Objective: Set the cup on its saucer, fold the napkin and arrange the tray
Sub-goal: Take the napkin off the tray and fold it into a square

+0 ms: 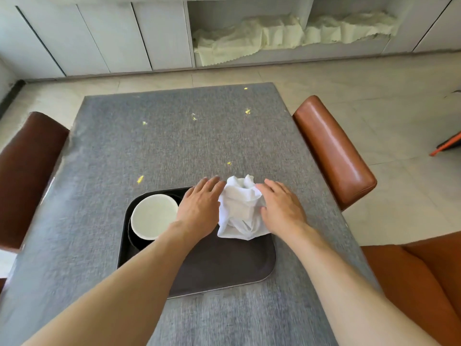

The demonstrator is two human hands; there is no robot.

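Cup looks like it's already on a dark saucer, left side of the tray. Napkin is a crumpled heap at frame centre. Both hands, left and right, rest beside it, fingers straight, gripping nothing. Folding and arranging still to go.

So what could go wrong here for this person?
The napkin is crumpled and overhangs the tray's far edge, so it may slide onto the table while being flattened. The left hand sits right beside the cup; a sideways sweep could knock it.
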